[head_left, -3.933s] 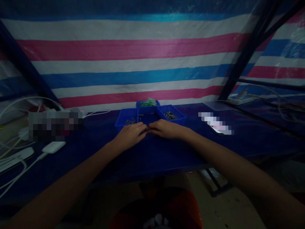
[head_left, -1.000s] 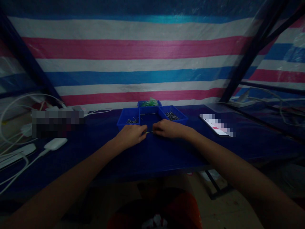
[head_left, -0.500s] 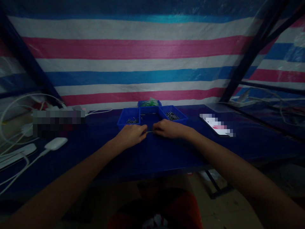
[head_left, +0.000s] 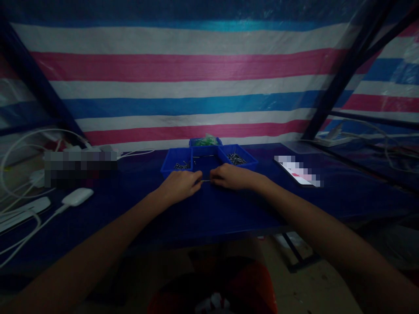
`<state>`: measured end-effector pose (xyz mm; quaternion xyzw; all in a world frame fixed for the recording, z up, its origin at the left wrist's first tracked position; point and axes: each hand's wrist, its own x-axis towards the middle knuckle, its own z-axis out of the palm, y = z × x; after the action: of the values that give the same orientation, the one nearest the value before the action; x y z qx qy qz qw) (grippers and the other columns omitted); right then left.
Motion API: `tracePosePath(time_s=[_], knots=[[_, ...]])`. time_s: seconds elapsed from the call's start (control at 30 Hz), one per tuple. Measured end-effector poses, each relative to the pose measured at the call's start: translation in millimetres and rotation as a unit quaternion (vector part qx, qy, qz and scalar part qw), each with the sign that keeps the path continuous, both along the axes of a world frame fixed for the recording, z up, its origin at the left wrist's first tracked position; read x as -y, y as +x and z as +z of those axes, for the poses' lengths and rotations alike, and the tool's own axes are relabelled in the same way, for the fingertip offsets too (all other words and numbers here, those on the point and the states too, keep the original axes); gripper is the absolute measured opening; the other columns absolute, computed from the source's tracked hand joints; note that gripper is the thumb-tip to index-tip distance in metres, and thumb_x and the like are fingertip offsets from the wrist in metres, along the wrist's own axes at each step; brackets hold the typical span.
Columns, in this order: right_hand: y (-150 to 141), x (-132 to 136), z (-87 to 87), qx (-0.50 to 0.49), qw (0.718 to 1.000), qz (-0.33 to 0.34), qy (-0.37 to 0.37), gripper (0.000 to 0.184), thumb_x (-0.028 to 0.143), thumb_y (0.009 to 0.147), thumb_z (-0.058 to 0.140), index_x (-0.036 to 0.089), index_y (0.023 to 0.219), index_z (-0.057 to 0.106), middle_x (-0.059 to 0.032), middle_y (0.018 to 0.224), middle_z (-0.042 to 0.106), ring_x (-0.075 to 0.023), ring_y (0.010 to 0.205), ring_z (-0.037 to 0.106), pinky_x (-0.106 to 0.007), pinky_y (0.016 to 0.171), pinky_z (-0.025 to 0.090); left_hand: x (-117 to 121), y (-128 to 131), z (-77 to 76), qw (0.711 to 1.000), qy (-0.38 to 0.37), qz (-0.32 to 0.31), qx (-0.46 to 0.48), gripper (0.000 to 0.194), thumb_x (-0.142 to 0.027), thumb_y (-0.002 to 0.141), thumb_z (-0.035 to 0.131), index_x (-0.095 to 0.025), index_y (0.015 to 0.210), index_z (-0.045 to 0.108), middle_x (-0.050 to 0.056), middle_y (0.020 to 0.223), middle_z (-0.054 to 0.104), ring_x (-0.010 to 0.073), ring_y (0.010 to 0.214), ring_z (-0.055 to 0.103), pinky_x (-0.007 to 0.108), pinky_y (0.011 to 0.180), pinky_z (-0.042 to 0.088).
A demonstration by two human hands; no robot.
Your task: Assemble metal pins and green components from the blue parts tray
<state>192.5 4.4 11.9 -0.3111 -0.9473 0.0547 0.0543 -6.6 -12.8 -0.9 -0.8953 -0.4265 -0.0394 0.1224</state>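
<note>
My left hand (head_left: 182, 185) and my right hand (head_left: 233, 176) face each other just above the blue table, fingertips pinched. A thin metal rod (head_left: 205, 180) spans the small gap between them, each end held in one hand's fingers. Its exact kind is too small to make out. Beyond my left hand stands a blue bin (head_left: 176, 158) with small metal pins or screws (head_left: 182, 166). Past my right hand, another blue bin (head_left: 247, 158) holds similar metal pieces (head_left: 235, 158). Between the bins, a few thin pieces (head_left: 203, 156) lie on the blue surface.
A third blue bin (head_left: 192, 143) at the back holds green plastic-wrapped items (head_left: 207, 140). A phone (head_left: 296, 171) lies on the table (head_left: 209, 218) to the right. White cables and a white adapter (head_left: 77, 197) lie at the left. Blue metal posts (head_left: 340, 74) frame a striped sheet (head_left: 183, 67).
</note>
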Motion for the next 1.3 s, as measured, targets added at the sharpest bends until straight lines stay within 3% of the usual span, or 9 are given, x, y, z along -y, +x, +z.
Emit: tracePosePath(time_s=[0.53,0.93,1.3], knots=[[-1.7,4.0,2.3,0.004,1.0,-0.015,-0.014,0.012,0.015,0.078,0.046,0.014,0.081,0.057,-0.0028,0.068,0.058,-0.0099,0.057,0.047,-0.023,0.057,0.033,-1.9,-1.1,-2.1,1.0,-0.007,-0.016,-0.003,0.015,-0.031,0.083,0.041,-0.021,0.088,0.05,0.0,0.07,0.06,0.0153,0.062,0.057,0.024,0.048,0.029],[-2.7,5.3,2.7,0.004,1.0,-0.023,0.014,0.02,0.019,0.086,0.036,0.012,0.085,0.055,-0.0052,0.07,0.059,-0.0106,0.058,0.049,-0.022,0.057,0.034,0.1,-0.2,-3.8,0.999,0.006,0.011,-0.031,0.033,-0.034,0.09,0.024,-0.018,0.094,0.053,0.006,0.073,0.062,0.0185,0.063,0.059,0.027,0.053,0.038],[-1.4,5.1,3.2,0.002,1.0,-0.021,0.005,0.019,0.02,0.084,0.04,0.013,0.084,0.058,-0.0054,0.071,0.06,-0.0111,0.06,0.049,-0.023,0.058,0.033,1.3,-0.8,-1.9,1.0,-0.014,0.01,-0.016,0.031,-0.036,0.09,0.026,-0.018,0.094,0.051,0.006,0.073,0.062,0.0192,0.062,0.059,0.028,0.053,0.037]])
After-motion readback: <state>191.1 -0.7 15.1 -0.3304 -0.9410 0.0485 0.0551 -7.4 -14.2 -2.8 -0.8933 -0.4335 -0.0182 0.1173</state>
